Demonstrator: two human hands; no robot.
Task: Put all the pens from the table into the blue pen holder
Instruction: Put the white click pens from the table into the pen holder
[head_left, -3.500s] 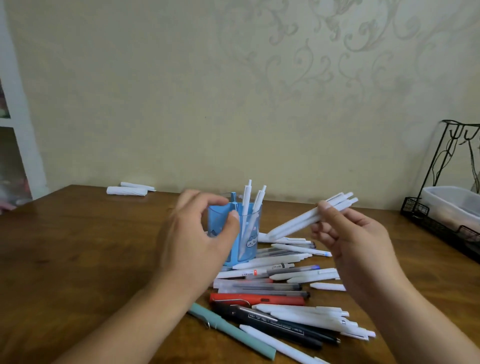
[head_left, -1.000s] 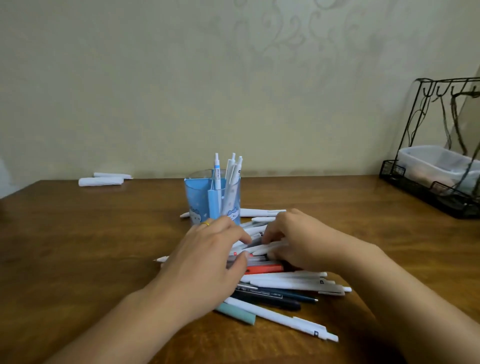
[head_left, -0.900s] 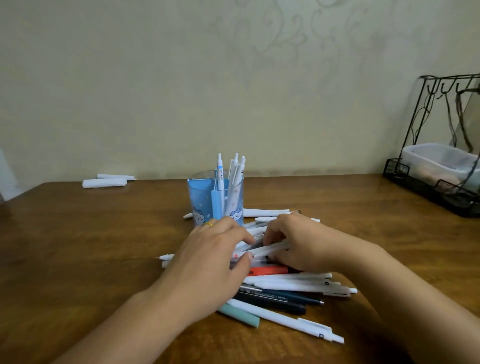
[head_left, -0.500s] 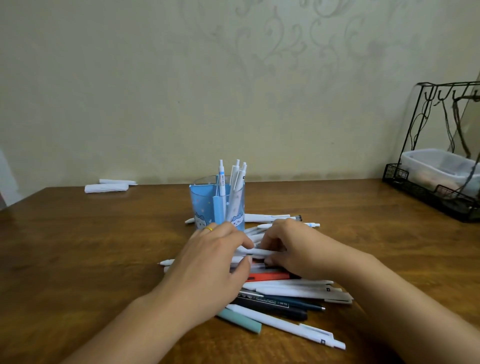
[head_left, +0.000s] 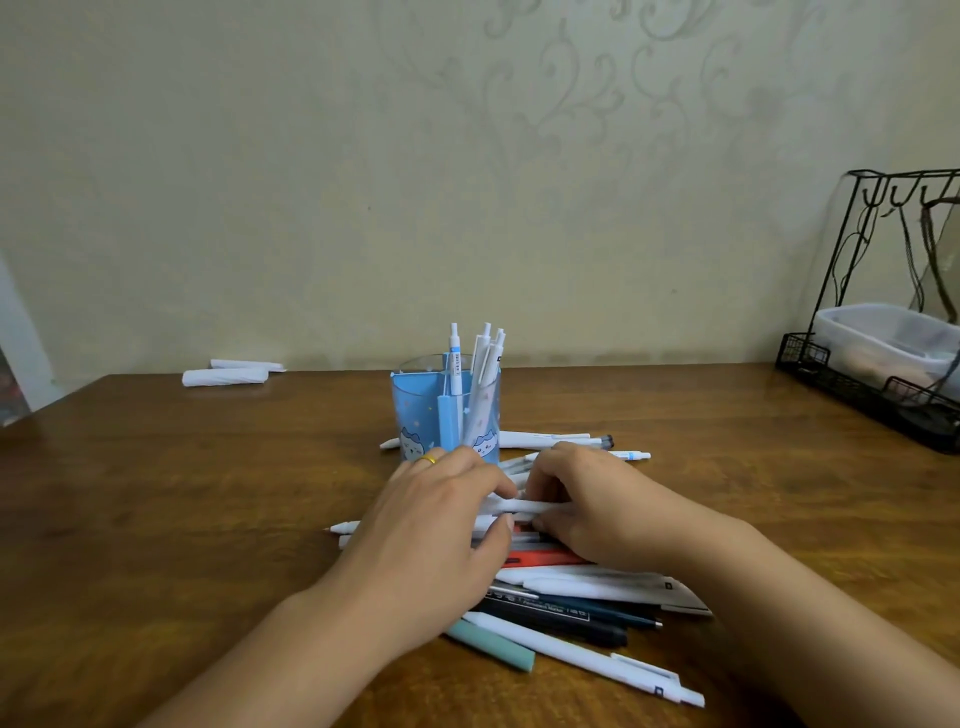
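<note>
While curled, both hands' fingers (head_left: 496, 486) pinch white pens (head_left: 524, 506).

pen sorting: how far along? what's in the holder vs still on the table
Early. Done: about three white pens stand in the blue pen holder. In hand: the left hand and right hand both grip a white pen above the pile. Left: most of the pile, including the red pen, dark pens, teal pen and more white ones.
</note>
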